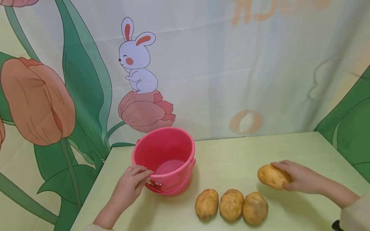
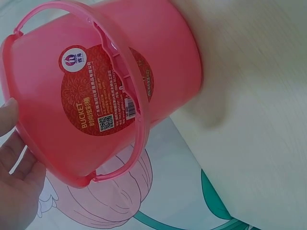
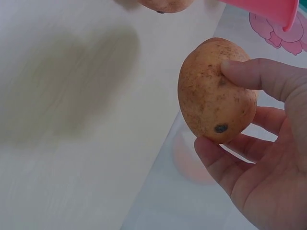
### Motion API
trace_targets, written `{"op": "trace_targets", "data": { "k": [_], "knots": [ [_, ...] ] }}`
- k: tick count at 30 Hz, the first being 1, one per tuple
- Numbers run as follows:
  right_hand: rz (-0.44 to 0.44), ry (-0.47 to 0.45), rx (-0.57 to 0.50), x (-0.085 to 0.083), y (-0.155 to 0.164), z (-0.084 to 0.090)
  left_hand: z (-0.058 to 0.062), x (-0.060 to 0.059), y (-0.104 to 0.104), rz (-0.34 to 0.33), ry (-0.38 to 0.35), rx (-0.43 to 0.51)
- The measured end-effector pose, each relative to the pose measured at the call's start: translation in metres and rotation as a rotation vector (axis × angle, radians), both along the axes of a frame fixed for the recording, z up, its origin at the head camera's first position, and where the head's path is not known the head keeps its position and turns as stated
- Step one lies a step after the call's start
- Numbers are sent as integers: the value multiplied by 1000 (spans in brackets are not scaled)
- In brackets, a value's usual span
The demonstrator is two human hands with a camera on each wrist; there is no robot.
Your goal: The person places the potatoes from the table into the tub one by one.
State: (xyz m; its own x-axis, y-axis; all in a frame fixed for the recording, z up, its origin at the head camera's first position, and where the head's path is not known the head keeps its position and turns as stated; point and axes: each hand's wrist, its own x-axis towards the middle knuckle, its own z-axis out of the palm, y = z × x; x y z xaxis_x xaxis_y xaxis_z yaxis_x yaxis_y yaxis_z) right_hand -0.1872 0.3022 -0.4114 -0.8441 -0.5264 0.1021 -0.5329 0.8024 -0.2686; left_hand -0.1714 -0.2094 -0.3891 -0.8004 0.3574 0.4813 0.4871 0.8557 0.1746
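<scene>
Right hand (image 1: 300, 176) grips a potato (image 1: 271, 175) just above the worktop (image 1: 231, 154), well right of the pink bucket (image 1: 164, 154). Left hand (image 1: 130, 184), fingers curled, pinches the rim. Best keep the bucket tilted & steady, carry the potato over w/ a firm grip.

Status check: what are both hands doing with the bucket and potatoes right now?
Left hand grips pink bucket rim, bucket tilted. Right hand holds one potato off table. Three potatoes lie between; path otherwise open.
</scene>
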Motion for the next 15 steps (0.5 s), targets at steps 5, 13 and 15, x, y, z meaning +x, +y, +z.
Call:
{"op": "trace_targets", "data": {
  "k": [5, 13, 15],
  "knots": [
    [-10, -43, -10, -2, -4, 7, 1, 0, 1, 3, -12, 9],
    [6, -12, -10, -4, -9, 14, 2, 0, 1, 7, -15, 9],
    [13, -3, -11, -5, -11, 15, 2, 0, 1, 9, -17, 8]
  ]
}}
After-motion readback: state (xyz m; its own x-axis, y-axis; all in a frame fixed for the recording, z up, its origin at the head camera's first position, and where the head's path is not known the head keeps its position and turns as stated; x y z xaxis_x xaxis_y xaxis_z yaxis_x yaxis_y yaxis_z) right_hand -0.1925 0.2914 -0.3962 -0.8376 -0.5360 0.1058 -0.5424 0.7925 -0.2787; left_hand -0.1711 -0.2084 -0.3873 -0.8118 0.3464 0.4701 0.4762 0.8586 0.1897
